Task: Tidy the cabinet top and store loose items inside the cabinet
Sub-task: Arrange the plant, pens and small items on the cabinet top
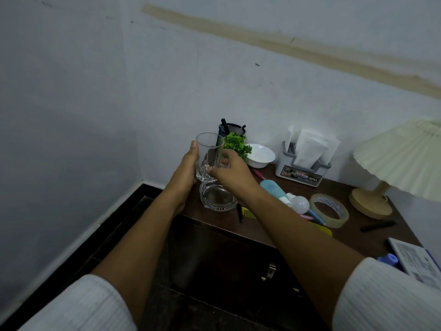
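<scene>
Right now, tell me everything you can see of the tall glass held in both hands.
The tall glass is clear, colourless and looks empty, with a round open rim and a thick, faceted base. It stands nearly upright above the left end of the cabinet top, just over a squat glass dish; whether they touch is unclear. The left hand grips its left side, the right hand holds its lower right side.

Both hands hold a tall clear glass upright at the front left corner of the dark cabinet top, the left hand along its left side and the right hand pinching its lower right. Its base is at the far rim of a glass ashtray. Behind stand a mesh pen holder, a small green plant and a white bowl.
</scene>
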Demonstrator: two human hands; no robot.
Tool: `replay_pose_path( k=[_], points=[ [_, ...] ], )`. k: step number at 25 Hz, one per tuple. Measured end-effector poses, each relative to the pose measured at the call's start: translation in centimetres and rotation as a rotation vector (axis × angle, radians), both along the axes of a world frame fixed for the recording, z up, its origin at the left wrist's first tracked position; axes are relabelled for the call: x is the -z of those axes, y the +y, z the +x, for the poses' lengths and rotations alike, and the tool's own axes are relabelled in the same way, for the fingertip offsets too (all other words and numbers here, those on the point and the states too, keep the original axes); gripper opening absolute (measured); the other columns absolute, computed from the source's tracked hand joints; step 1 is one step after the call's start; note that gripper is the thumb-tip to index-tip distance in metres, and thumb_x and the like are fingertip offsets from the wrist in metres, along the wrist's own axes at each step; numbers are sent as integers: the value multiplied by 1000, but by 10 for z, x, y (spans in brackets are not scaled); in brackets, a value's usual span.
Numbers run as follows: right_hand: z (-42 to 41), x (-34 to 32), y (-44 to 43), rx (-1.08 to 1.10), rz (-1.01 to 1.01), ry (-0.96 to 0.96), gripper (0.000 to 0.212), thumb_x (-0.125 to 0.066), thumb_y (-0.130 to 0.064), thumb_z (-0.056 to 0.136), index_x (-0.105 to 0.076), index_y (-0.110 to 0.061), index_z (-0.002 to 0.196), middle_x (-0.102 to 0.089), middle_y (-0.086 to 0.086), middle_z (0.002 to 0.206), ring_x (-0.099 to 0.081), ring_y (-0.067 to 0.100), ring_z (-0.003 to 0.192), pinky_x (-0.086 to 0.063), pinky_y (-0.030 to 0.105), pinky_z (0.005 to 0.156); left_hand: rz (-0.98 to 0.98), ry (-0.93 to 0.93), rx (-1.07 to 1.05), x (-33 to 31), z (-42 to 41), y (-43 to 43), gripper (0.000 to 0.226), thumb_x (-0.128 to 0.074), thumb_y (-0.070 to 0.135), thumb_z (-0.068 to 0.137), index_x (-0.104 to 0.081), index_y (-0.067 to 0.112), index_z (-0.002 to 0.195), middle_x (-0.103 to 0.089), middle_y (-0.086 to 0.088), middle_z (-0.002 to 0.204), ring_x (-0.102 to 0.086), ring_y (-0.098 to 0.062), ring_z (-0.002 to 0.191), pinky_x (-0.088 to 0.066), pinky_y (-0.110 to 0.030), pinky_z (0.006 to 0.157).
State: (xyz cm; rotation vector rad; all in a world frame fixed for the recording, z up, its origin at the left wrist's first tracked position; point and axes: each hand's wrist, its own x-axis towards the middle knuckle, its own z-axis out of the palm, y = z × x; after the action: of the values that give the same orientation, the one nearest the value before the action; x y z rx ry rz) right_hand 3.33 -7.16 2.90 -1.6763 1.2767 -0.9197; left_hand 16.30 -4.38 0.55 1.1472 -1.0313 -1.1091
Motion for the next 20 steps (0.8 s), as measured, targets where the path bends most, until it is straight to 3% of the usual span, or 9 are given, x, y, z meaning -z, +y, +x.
replay_pose_path(
  k=[3, 5, 7, 10, 12, 16, 20],
  points=[
    [-9, -10, 9, -2, -56, -31, 63, -77, -16, 84, -47, -17, 139, -64, 4, 129, -67, 18, 110, -57, 41, 94, -28, -95, -17, -13, 3, 10, 55, -28, 78, 92, -52, 42, 126, -66, 36, 105, -61, 21, 90, -46, -18, 82],
    [-18, -18, 18, 1, -94, -50, 59, -75, -15, 86, -48, -19, 138, -65, 3, 127, -70, 14, 102, -60, 34, 86, -24, -159, -7, -23, 2, 21, 86, -29, 90, 80, -50, 34, 141, -58, 19, 132, -58, 2, 114, -42, -32, 98],
    [-30, -24, 30, 15, -112, -51, 55, -74, -14, 88, -50, -20, 137, -67, 1, 124, -70, 13, 100, -60, 37, 87, -14, -196, 16, -31, -1, 34, 92, -30, 95, 70, -56, 34, 135, -63, 20, 126, -59, -3, 114, -44, -33, 96],
    [-46, -24, 46, 40, -85, -50, 51, -74, -13, 88, -53, -18, 134, -69, 2, 120, -71, 18, 100, -59, 45, 90, -8, -202, 44, -35, -6, 48, 64, -31, 89, 79, -64, 40, 105, -73, 28, 93, -69, 8, 90, -51, -16, 74],
    [-52, -18, 55, 49, -66, -35, 50, -74, -10, 88, -53, -15, 134, -68, 4, 120, -73, 19, 96, -60, 46, 87, 3, -220, 58, -35, -10, 55, 64, -30, 86, 83, -63, 38, 109, -71, 21, 99, -70, 1, 93, -50, -21, 77],
    [-53, -4, 59, 64, -81, -17, 49, -72, -7, 88, -53, -11, 133, -67, -3, 106, -70, 10, 81, -56, 25, 66, 44, -250, 56, -31, -10, 60, 87, -31, 89, 77, -61, 23, 127, -67, 7, 118, -68, -11, 104, -51, -30, 86],
    [-54, 10, 57, 58, -65, 28, 44, -71, -10, 88, -54, -18, 128, -70, -2, 110, -69, 6, 85, -56, 20, 66, 84, -290, 89, -25, -6, 61, 93, -31, 91, 73, -61, 21, 128, -68, 3, 120, -68, -13, 107, -52, -34, 90]
  ],
)
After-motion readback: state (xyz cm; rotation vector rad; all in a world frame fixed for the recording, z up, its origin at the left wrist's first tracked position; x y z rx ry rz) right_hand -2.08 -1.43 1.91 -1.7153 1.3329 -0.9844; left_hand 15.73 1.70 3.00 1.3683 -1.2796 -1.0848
